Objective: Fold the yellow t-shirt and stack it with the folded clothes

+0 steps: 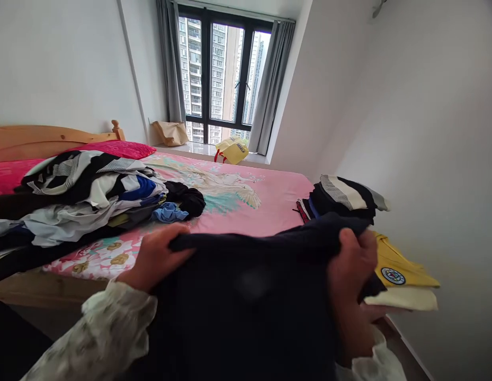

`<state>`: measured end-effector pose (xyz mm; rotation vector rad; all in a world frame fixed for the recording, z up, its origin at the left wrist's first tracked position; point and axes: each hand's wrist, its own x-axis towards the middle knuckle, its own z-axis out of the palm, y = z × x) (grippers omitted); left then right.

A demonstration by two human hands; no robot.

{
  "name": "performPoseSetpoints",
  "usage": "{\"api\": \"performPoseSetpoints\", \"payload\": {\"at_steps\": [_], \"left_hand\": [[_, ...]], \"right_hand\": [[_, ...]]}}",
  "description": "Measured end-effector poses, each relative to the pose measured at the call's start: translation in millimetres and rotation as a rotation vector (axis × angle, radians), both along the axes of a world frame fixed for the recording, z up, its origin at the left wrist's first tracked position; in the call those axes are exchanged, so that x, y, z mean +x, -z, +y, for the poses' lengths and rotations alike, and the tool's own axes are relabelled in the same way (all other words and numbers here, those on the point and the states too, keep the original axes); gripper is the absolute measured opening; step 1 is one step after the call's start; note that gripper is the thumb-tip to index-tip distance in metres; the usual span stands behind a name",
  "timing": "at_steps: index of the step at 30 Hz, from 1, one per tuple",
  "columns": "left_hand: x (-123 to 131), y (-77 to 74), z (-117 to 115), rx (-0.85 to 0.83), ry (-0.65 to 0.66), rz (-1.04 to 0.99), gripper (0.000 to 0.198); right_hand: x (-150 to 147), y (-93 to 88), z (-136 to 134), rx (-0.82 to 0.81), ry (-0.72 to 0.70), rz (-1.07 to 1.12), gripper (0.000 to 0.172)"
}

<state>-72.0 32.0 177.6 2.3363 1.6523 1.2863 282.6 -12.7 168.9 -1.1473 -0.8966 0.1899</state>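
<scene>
Two hands (158, 256) grip a dark garment (253, 312) — stretched between, hanging below.

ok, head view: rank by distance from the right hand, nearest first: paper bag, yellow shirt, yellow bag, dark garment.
1. Dark garment: gripped in the right hand.
2. Yellow shirt: just right of the hand.
3. Yellow bag: well ahead and to the left, by the window.
4. Paper bag: farther left, also by the window.
</scene>
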Motion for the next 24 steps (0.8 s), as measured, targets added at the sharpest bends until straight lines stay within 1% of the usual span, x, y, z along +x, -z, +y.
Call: {"api": "performPoseSetpoints", "payload": {"at_steps": [1, 2, 3, 4, 5, 6, 7, 8, 9, 12, 13, 14, 15, 16, 17, 18, 19, 21, 22, 24], "left_hand": [[8.0, -6.3, 23.7, -0.002, -0.02, 0.044, 0.038], [15.5, -9.8, 46.8, 0.014, -0.059, 0.069, 0.04], [21.9, -10.0, 67.7, 0.024, -0.097, 0.084, 0.043], [26.9, -6.8, 84.9, 0.025, -0.12, 0.076, 0.049], [30.5, 0.2, 97.0, 0.027, -0.124, 0.061, 0.054], [32.9, 11.0, 103.2, 0.024, -0.102, 0.045, 0.056], [34.6, 25.6, 103.2, 0.016, -0.062, 0.031, 0.056], [35.8, 43.6, 97.3, 0.001, -0.015, 0.02, 0.053], [36.9, 64.4, 86.2, -0.024, 0.037, 0.016, 0.05], [41.2, 135.9, 33.9, -0.2, 0.131, -0.02, 0.045], [43.3, 159.1, 14.8, -0.27, 0.157, -0.024, 0.044], [46.1, 180.0, -2.9, -0.327, 0.154, -0.033, 0.043], [49.6, 197.5, -18.4, -0.377, 0.156, -0.025, 0.043], [54.0, 210.9, -30.8, -0.401, 0.149, -0.015, 0.044], [59.5, 219.8, -39.8, -0.416, 0.132, 0.002, 0.044], [66.0, 224.1, -45.3, -0.424, 0.106, 0.026, 0.046], [73.1, 224.4, -47.5, -0.424, 0.076, 0.056, 0.048], [88.1, 216.6, -44.1, -0.422, 0.02, 0.129, 0.049], [94.8, 210.9, -39.8, -0.422, 0.004, 0.161, 0.044], [104.4, 200.8, -29.7, -0.446, 0.002, 0.15, 0.026]], "right_hand": [[3.1, -10.8, 21.0, 0.033, 0.046, -0.063, 0.028], [6.2, -18.0, 42.3, 0.034, 0.023, -0.104, 0.03], [9.8, -20.7, 62.0, 0.033, -0.035, -0.094, 0.032], [14.2, -18.2, 78.5, 0.04, -0.084, -0.051, 0.035], [19.7, -10.2, 90.6, 0.024, -0.118, -0.011, 0.039], [26.0, 3.0, 97.4, -0.001, -0.137, 0.014, 0.041], [32.8, 20.9, 99.0, -0.038, -0.142, 0.021, 0.043], [39.5, 42.6, 95.4, -0.095, -0.143, 0.009, 0.043], [45.6, 67.1, 87.7, -0.165, -0.142, -0.012, 0.042], [54.8, 146.0, 49.0, -0.385, -0.102, -0.003, 0.044], [53.8, 170.6, 34.3, -0.436, -0.078, 0.035, 0.046], [50.7, 192.8, 20.0, -0.488, -0.07, 0.055, 0.049], [45.6, 211.8, 6.6, -0.527, -0.047, 0.061, 0.05], [38.7, 227.3, -5.4, -0.551, -0.009, 0.049, 0.051], [30.3, 239.1, -15.7, -0.57, 0.009, 0.035, 0.052], [20.9, 247.4, -24.0, -0.58, 0.014, 0.051, 0.052], [11.1, 252.7, -30.3, -0.588, 0.003, 0.091, 0.053], [-7.4, 256.7, -37.2, -0.613, -0.057, 0.233, 0.056], [-15.2, 256.8, -38.3, -0.632, -0.088, 0.308, 0.059], [-26.1, 256.1, -38.2, -0.683, -0.147, 0.415, 0.059]]}}
